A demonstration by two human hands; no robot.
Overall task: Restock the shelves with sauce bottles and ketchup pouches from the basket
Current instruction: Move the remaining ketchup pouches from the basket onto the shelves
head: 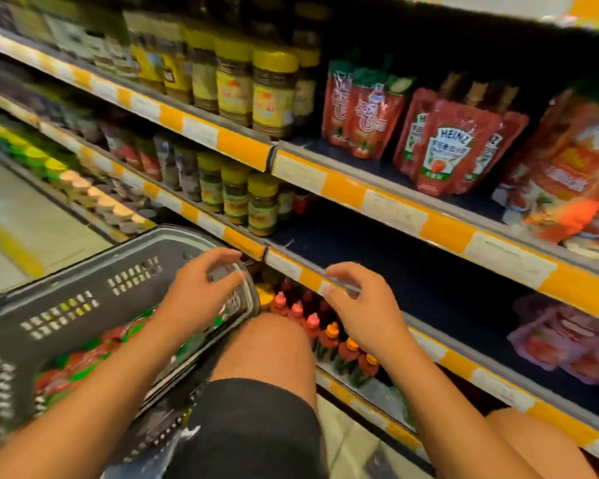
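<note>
Here, both grips empty, fingers loosely curled: left hand [201, 292] hovers over far rim of dark grey plastic basket [83, 305], right hand [363, 305] beside yellow-striped shelf edge [312, 278]. Red-and-green ketchup pouches [80, 364] lie jumbled in basket, below and behind left hand; long axis unclear through blur. Left hand nearer. Dark blue middle shelf [412, 271] ahead shows open room toward its right end.
</note>
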